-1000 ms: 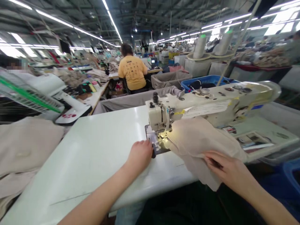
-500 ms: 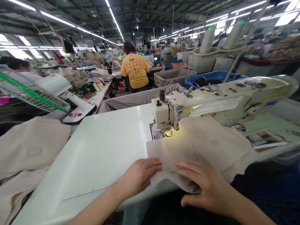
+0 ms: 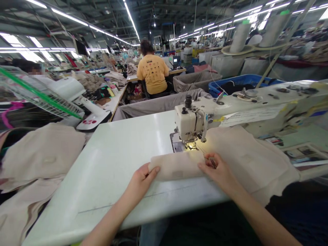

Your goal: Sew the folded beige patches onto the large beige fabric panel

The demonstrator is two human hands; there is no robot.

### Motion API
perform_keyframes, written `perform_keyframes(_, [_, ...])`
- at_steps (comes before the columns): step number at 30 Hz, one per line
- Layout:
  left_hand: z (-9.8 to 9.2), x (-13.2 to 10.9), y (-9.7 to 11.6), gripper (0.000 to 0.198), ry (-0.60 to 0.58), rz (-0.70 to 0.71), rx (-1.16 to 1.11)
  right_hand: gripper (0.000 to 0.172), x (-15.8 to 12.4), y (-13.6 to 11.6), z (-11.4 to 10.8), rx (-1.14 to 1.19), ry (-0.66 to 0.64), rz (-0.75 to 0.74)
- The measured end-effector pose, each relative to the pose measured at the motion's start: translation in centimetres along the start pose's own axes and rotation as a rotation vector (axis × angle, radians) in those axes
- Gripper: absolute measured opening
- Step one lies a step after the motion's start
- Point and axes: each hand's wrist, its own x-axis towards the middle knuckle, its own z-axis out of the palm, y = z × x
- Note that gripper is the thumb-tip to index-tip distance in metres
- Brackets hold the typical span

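A folded beige fabric piece [image 3: 176,165] stretches between my two hands, just in front of the presser foot [image 3: 191,147] of a sewing machine [image 3: 188,124]. My left hand [image 3: 142,177] pinches its left end, thumb on top. At the right end, the thumb and fingers of my right hand [image 3: 219,172] are closed on the cloth. A small dark, thin metal object [image 3: 213,163] shows between those fingers; its kind is unclear. More beige fabric [image 3: 246,160] lies under the machine arm, to the right of my right hand. The machine's lamp lights the needle area.
The pale sewing table [image 3: 120,150] has a ruler line near its front edge. Beige fabric pieces [image 3: 48,150] are piled at the left, beside a white fan [image 3: 69,92]. Thread cones [image 3: 241,37] stand behind the machine. A person in a yellow shirt [image 3: 153,73] sits ahead.
The cloth that lay flat towards the table's front edge is now folded into a narrower strip. My left hand moved left and my right hand forward, both now pinching its ends. The view shifted slightly.
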Motion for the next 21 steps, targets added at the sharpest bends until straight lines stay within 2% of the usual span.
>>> perform_keyframes(3, [0.5,0.2,-0.1,0.04,0.048,0.034,0.076,0.036,-0.6,0.5,0.8,0.082,0.077,-0.02])
perform_keyframes(8, [1.5,-0.6,0.1,0.038,0.154,0.028,0.171,0.023,-1.7,1.0,1.2,-0.111,-0.017,-0.089])
perform_keyframes(12, [2.6,-1.5,0.2,0.034,0.3,0.002,0.242,0.035,-1.3,0.9,1.0,-0.197,0.065,-0.009])
perform_keyframes(15, [3.1,-2.1,0.1,0.023,0.344,-0.074,0.231,0.031,-1.3,0.9,0.7,-0.24,0.015,-0.062])
perform_keyframes(17, [3.2,-2.5,0.1,0.041,0.36,-0.152,0.208,0.022,-1.4,1.0,0.5,-0.289,-0.074,-0.156])
perform_keyframes(19, [3.3,-2.8,0.0,0.061,0.374,-0.197,0.191,0.02,-1.6,1.2,0.5,-0.308,-0.129,-0.24])
perform_keyframes(21, [3.3,-3.1,-0.1,0.06,0.383,-0.158,0.182,0.022,-1.6,1.4,0.5,-0.306,-0.132,-0.289])
